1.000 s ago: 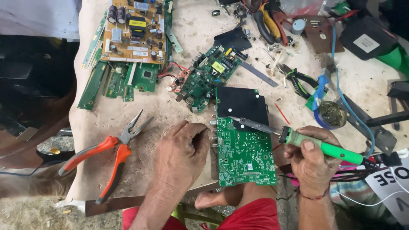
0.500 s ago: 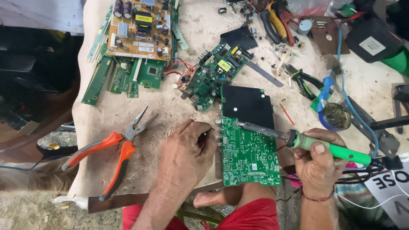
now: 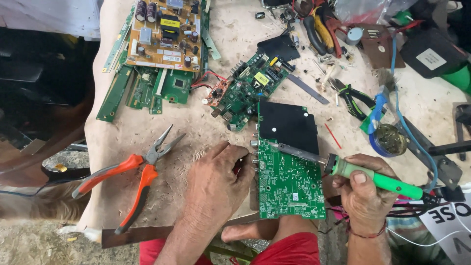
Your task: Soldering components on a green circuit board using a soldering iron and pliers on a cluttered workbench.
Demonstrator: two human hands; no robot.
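A green circuit board point(image 3: 290, 184) with a black cover on its far half lies at the near edge of a worn wooden table point(image 3: 171, 122). My left hand point(image 3: 218, 179) rests at the board's left edge, fingers curled against its connectors. My right hand point(image 3: 365, 191) grips a green-handled soldering iron point(image 3: 378, 179); its metal tip reaches left onto the board's upper left part.
Orange-handled pliers point(image 3: 132, 172) lie open to the left. Further back sit a second green board point(image 3: 248, 91), a tan board point(image 3: 164, 34) and several green strips. A round tin point(image 3: 391, 140), green cutters point(image 3: 351, 98), cables and more tools crowd the right side.
The view has shifted slightly. Both hands, the soldering iron and the board keep the same places relative to each other.
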